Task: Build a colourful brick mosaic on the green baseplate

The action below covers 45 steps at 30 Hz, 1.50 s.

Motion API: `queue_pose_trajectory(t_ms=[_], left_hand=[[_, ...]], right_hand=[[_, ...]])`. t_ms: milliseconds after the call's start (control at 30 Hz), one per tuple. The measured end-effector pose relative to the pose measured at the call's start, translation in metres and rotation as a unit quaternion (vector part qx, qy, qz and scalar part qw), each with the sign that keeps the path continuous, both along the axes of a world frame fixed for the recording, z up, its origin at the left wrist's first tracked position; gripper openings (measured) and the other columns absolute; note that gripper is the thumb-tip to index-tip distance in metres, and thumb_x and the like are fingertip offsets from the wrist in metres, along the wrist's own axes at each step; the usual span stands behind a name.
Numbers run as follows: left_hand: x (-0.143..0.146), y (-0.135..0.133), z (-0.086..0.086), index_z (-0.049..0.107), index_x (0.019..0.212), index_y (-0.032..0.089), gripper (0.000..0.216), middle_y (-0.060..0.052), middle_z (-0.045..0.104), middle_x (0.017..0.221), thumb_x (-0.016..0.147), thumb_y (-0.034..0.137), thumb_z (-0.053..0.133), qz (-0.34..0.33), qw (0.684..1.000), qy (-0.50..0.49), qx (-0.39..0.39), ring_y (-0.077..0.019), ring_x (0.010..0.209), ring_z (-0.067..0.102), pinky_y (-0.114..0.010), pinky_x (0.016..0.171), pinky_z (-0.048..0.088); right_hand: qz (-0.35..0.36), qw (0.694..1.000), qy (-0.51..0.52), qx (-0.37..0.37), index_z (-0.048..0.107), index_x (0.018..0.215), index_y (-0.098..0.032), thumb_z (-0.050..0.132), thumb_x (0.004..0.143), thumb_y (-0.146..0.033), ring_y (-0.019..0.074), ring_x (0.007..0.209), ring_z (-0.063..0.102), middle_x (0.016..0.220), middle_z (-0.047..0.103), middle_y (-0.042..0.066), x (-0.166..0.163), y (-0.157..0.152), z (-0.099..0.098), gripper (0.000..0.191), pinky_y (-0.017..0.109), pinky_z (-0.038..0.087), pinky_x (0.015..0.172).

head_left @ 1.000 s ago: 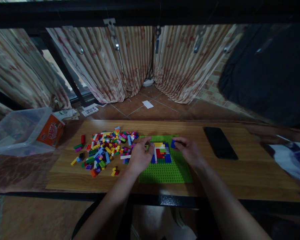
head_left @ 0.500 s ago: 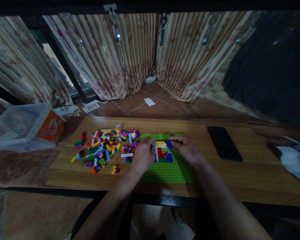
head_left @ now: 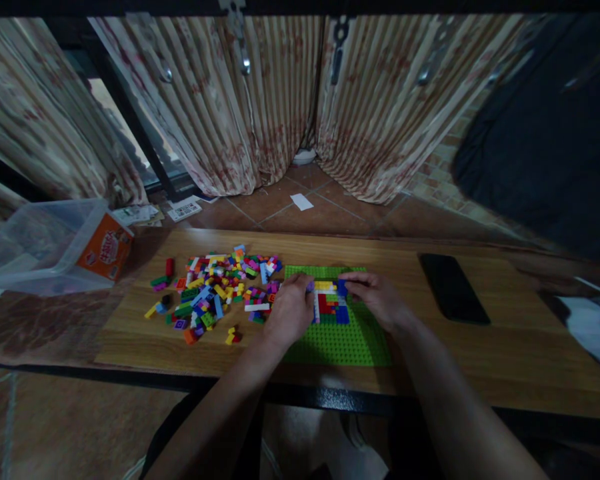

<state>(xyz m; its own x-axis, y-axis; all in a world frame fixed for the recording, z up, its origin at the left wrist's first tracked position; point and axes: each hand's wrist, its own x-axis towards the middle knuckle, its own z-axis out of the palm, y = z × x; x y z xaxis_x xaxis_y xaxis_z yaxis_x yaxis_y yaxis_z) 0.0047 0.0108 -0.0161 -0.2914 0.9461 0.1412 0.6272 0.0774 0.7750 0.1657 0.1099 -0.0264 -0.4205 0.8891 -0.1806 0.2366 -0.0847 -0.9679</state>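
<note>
A green studded baseplate lies on the wooden table, carrying a rectangle of coloured toy bricks in red, yellow, white and blue. At the rectangle's far right corner, my right hand pinches a blue brick between thumb and fingertips; whether it is pressed down on the studs is hard to see. My left hand rests along the rectangle's left side with its fingers curled. A bit of purple shows by its fingertips, but what they hold, if anything, is hidden.
Left of the baseplate spreads a pile of loose bricks. A black phone lies on the table to the right. Beyond the table's left end stands a clear plastic bin with an orange label. White plastic sits at the far right.
The view has shifted slightly. Both hands keep nearly the same place over the bricks, the right one still at the blue brick.
</note>
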Motion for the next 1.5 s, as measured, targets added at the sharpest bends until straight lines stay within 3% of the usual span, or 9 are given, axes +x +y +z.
queue_pose_trajectory(t_ms=[233,500,733,833,1000,1500], left_hand=[[0.0,0.0,-0.001,0.065,0.1,0.019,0.027,-0.01,0.065,0.105,0.078,0.01,0.053,-0.001,1.0,-0.004,0.009,-0.0245,0.101,0.059,-0.037,0.097,0.043],[0.0,0.0,-0.001,0.064,0.106,0.016,0.03,-0.012,0.065,0.104,0.079,0.009,0.051,-0.017,0.999,0.034,-0.004,-0.0257,0.1,0.059,-0.039,0.095,0.045],[0.013,-0.006,-0.001,0.057,0.123,0.015,0.039,-0.013,0.056,0.125,0.085,0.018,0.053,-0.003,0.99,0.141,-0.004,-0.0267,0.118,0.049,-0.042,0.104,0.039],[0.027,-0.013,-0.001,0.055,0.128,0.022,0.042,-0.012,0.047,0.136,0.086,0.029,0.056,-0.033,0.977,0.209,0.008,-0.0298,0.123,0.043,-0.048,0.105,0.037],[0.043,-0.018,-0.003,0.053,0.129,0.025,0.044,-0.012,0.039,0.144,0.087,0.035,0.056,-0.064,0.961,0.269,-0.009,-0.0329,0.129,0.037,-0.055,0.103,0.035],[0.049,-0.015,0.002,0.05,0.131,0.022,0.042,-0.012,0.045,0.141,0.092,0.035,0.047,-0.067,0.946,0.315,-0.048,-0.0314,0.132,0.035,-0.063,0.107,0.024]], right_hand=[[-0.007,1.0,-0.01,0.004,0.075,0.079,-0.021,0.065,0.067,-0.024,0.0161,0.07,0.063,0.079,0.073,0.003,-0.003,-0.002,-0.003,0.016,0.03,0.052,0.067],[-0.016,1.0,-0.019,0.004,0.075,0.081,-0.02,0.066,0.069,-0.02,0.0173,0.072,0.065,0.083,0.074,0.004,-0.003,-0.002,-0.003,0.015,0.033,0.055,0.071],[0.003,0.999,-0.049,0.017,0.075,0.085,-0.017,0.065,0.072,-0.019,0.0135,0.062,0.063,0.077,0.073,0.003,-0.001,0.003,-0.007,0.016,0.028,0.054,0.063],[0.02,0.999,-0.045,0.019,0.075,0.086,-0.017,0.065,0.073,-0.02,0.0141,0.063,0.064,0.079,0.073,0.004,0.0,0.005,-0.007,0.017,0.028,0.055,0.063],[0.022,0.999,-0.043,0.009,0.074,0.085,-0.017,0.063,0.073,-0.021,0.0137,0.062,0.064,0.079,0.073,0.003,-0.001,0.004,-0.004,0.017,0.028,0.055,0.062],[0.058,0.987,-0.128,0.072,0.076,0.088,-0.017,0.06,0.074,-0.024,0.0105,0.05,0.055,0.071,0.071,0.003,0.0,0.012,-0.005,0.022,0.021,0.044,0.045]])
